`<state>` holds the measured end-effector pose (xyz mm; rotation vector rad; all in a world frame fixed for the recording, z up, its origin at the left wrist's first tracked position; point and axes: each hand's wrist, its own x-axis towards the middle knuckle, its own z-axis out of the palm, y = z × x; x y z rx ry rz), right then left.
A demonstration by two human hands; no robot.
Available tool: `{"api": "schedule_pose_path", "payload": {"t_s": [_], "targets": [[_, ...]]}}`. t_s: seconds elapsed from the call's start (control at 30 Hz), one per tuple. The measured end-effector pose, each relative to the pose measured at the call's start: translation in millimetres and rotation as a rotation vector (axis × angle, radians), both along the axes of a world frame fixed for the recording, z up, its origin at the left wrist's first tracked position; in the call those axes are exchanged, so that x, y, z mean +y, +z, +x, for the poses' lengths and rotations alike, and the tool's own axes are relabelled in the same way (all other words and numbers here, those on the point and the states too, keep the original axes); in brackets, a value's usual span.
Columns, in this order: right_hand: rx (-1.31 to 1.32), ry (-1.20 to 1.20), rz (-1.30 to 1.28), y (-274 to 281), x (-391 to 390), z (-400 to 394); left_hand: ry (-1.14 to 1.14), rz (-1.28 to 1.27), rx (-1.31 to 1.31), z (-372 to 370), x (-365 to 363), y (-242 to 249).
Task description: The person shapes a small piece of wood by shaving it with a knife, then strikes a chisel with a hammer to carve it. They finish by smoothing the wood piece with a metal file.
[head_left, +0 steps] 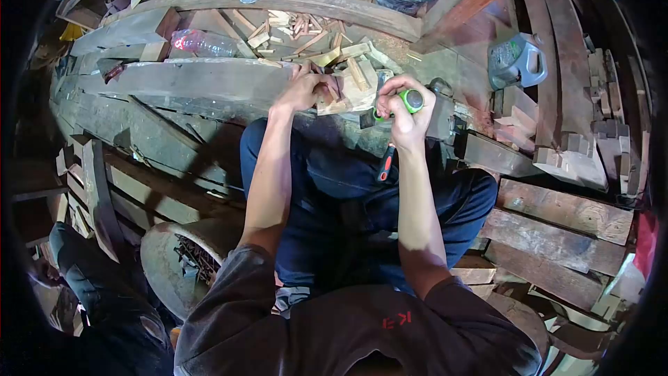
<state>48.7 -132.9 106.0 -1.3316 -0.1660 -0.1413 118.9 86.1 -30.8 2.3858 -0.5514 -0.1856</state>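
A: Material of the workpiece?
B: Pale wood piece (pixel 339 101), flat and angular, with a narrow pale block (pixel 358 75) on its upper face. It sits in front of the seated person, between the two hands

A: And the tool?
B: Green-handled tool (pixel 412 102), rounded grey butt uppermost, at the right side of the wood

A: Surroundings, obstructions?
B: Loose slivers and offcuts (pixel 299 26) crowd the far side. A long, grey, worn beam (pixel 198 80) runs off to the left. Well beyond stands a bucket (pixel 401 1) of wood bits; a grey plastic jug (pixel 516 63) is farther right. A black-and-red handle (pixel 386 163) shows below the right wrist

A: Grip?
B: Right hand (pixel 406 108) closed around the green handle. Left hand (pixel 306 89) bent-fingered at the wood's left edge; whether it pinches or merely steadies, I cannot tell
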Motion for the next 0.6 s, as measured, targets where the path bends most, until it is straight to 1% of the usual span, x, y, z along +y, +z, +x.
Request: {"api": "schedule_pose_path", "payload": {"t_s": [0.07,0.17,0.27,0.37,0.47,0.57,0.6], "targets": [[0.019,-0.003,-0.023,3,1,-1,0.024,-0.025,-0.001,1,-3,-5],[-0.006,0.016,0.000,1,1,-2,-0.003,-0.068,0.055,-3,-4,9],[0.017,0.000,-0.020,2,0,-4,-0.070,-0.028,0.108,3,-4,9],[0.011,-0.006,-0.007,1,0,-4,-0.032,-0.028,0.053,0,-5,15],[0.036,-0.022,-0.012,4,0,-5,0.073,-0.242,0.091,2,-3,-2],[0.027,0.018,0.014,3,-4,-4,0.333,-0.277,0.100,2,-7,-1],[0.011,0.046,0.019,5,-4,-3,0.348,-0.267,0.137,2,-8,0]]}}
